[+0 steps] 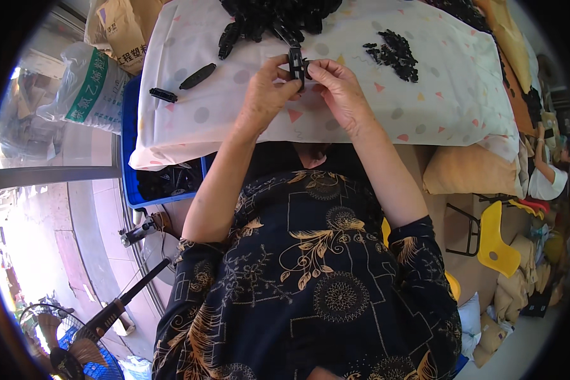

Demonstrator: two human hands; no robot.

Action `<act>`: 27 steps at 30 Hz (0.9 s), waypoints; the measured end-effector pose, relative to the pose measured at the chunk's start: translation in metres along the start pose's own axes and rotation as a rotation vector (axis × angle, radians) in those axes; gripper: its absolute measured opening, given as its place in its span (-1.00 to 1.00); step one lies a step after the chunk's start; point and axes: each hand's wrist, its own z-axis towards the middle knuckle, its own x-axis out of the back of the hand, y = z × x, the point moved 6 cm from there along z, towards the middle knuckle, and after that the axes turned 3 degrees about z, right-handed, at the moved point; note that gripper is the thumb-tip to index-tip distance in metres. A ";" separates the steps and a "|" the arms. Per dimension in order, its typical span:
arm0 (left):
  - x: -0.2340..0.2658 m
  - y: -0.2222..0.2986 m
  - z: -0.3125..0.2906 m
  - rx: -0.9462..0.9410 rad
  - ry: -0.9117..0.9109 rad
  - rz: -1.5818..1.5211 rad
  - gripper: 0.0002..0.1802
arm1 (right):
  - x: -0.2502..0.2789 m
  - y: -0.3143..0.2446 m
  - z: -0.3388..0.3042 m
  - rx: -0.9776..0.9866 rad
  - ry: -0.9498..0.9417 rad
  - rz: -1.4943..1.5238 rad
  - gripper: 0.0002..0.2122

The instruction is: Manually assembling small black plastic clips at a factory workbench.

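Observation:
Over the near part of the table, my left hand (264, 98) grips an oblong black plastic part (296, 62) held upright between thumb and fingers. My right hand (337, 87) pinches a small dark piece (306, 67) against that part's right side; its exact shape is partly covered by the fingertips. Beyond my hands lies a big heap of similar black plastic parts (278, 16). To the right is a smaller pile of little black pieces (396, 56). Two single black parts, one longer (198, 76) and one shorter (163, 95), lie apart at the left.
A white patterned cloth (234, 130) covers the table. At its left edge a blue crate (129, 149) holds more black parts. Filled sacks (98, 82) stand at the left, another sack (468, 170) at the right. A fan (66, 354) and yellow chair (495, 237) stand lower down.

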 end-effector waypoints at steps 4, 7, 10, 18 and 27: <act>-0.004 0.000 -0.004 -0.019 0.049 -0.010 -0.43 | -0.001 0.000 -0.002 -0.003 -0.010 0.003 -0.86; -0.005 0.001 -0.006 -0.024 0.060 -0.017 -0.43 | -0.006 -0.001 -0.005 0.013 0.036 0.041 -0.86; -0.006 0.001 -0.007 -0.023 0.077 -0.037 -0.44 | -0.008 -0.001 -0.006 0.037 0.076 0.012 -0.88; -0.012 -0.001 -0.007 -0.003 0.006 -0.054 -0.44 | -0.013 -0.007 -0.015 0.088 0.049 -0.102 -0.73; -0.036 0.015 -0.013 -0.025 -0.083 -0.001 -0.35 | 0.005 -0.008 -0.013 0.070 -0.065 -0.193 -0.79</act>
